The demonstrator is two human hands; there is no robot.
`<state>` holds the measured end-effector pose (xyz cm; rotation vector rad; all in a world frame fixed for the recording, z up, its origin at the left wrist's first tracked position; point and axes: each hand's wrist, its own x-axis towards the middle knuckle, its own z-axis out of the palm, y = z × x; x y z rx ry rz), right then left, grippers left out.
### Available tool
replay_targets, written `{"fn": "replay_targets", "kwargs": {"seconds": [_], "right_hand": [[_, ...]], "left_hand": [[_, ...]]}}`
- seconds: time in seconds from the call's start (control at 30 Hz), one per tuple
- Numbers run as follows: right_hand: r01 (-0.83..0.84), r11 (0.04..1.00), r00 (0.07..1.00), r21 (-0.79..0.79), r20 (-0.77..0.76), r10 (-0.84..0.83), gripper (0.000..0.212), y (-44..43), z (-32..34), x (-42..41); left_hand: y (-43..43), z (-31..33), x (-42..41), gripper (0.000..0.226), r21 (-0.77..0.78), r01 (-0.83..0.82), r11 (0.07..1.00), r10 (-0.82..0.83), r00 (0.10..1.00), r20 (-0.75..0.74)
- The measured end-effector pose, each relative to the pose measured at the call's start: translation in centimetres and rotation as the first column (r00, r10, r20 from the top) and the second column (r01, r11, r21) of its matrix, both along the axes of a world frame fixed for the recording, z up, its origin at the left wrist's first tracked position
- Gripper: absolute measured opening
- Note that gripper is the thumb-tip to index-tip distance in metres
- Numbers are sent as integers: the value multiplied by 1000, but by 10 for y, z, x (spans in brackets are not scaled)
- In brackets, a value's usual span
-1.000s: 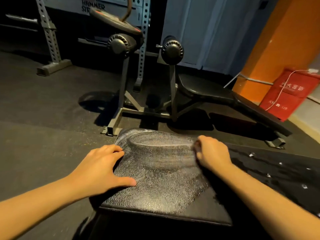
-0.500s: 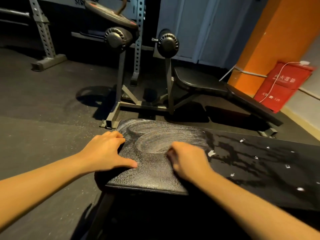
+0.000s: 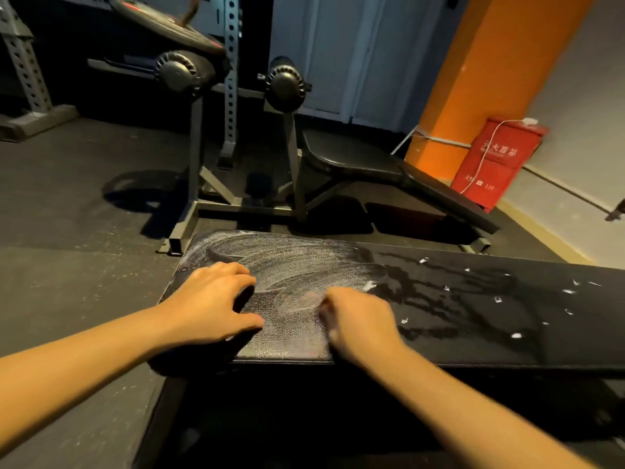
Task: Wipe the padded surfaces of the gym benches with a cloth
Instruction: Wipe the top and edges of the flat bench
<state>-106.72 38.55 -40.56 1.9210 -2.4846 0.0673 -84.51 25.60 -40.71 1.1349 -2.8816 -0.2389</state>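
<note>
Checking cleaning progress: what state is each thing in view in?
near bench pad: left end streaked whitish, right part wet-trailed with white flecks
left hand: spread, resting on pad
right hand: curled on pad, blurred; contents unclear
far bench pad: no streaks visible
red box: shut, white cable over it

Right hand (image 3: pixel 360 321) swept across bench pad (image 3: pixel 473 333) toward near edge; white streaks (image 3: pixel 297 262) spread.

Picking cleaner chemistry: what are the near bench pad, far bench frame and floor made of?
Near bench pad: black vinyl-like upholstery, pebbled grain, sheen.
Far bench frame: likely painted steel, grey square tube.
Floor: probably rubber matting, matte, pale flecks.
</note>
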Motion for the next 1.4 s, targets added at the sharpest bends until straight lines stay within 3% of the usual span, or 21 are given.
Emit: {"fn": "replay_targets", "kwargs": {"seconds": [0.1, 0.17, 0.27, 0.37, 0.4, 0.43, 0.5, 0.6, 0.7, 0.83, 0.9, 1.0, 1.07, 1.17, 1.3, 1.33, 1.4], "right_hand": [[306, 951, 938, -52, -156, -311, 18, -3, 9, -99], [346, 931, 927, -118, -114, -358, 17, -18, 10, -106], [219, 966, 976, -136, 41, -216, 11, -46, 5, -38], [-121, 992, 980, -47, 151, 127, 10, -23, -5, 33], [-163, 985, 974, -54, 148, 169, 11, -9, -5, 31], [-125, 991, 985, -54, 109, 130, 12, 3, -3, 13], [101, 995, 995, -24, -7, -101, 15, 10, 2, -49], [365, 926, 921, -95, -110, -374, 17, 0, 13, -116], [254, 955, 967, -154, 11, -255, 9, -28, 9, -57], [-131, 991, 982, -41, 131, 135, 5, -16, -5, 35], [-72, 997, 997, -38, 27, 73, 3, -4, 0, 2], [293, 955, 946, -46, -130, -296, 12, -5, 12, -97], [384, 917, 909, -108, -129, -396, 10, -11, 16, -119], [243, 962, 969, -126, -9, -246, 11, -29, 7, -54], [-148, 989, 980, -17, 128, 149, 11, -3, -1, 27], [-132, 991, 987, -13, 92, 133, 11, 4, 2, 13], [68, 998, 997, 18, -42, -67, 10, 8, 7, -46]], "left_hand": [[1, -3, 4, 139, -9, 20, 1000, -20, 1000, -6], [-1, -5, 6, 137, -5, 12, 1000, -12, 999, -40], [-4, -9, 0, 137, 16, 17, 1000, -16, 999, -31], [-9, -11, -8, 138, 2, 26, 1000, -26, 1000, -2], [-12, -12, -9, 137, -8, 31, 1000, -31, 1000, 2], [-14, -13, -10, 135, -12, 35, 999, -35, 999, 1], [-16, -15, -9, 131, -9, 42, 999, -42, 999, -3], [-16, -17, -8, 129, -2, 45, 999, -45, 999, -8], [-17, -16, -9, 130, 8, 39, 999, -39, 999, -16], [-20, -16, -11, 131, 11, 32, 999, -32, 999, -6], [-17, -14, -9, 129, 17, 36, 999, -36, 999, -12], [-12, -15, -7, 126, 35, 37, 999, -36, 999, -28], [-11, -17, -5, 125, 45, 26, 999, -24, 999, -46], [-14, -20, -5, 123, 49, 14, 999, -11, 998, -61], [-16, -18, -7, 128, 33, 17, 999, -16, 999, -40], [-16, -17, -8, 129, 27, 19, 999, -18, 999, -29], [-16, -17, -8, 128, 26, 19, 999, -18, 1000, -24]]}}
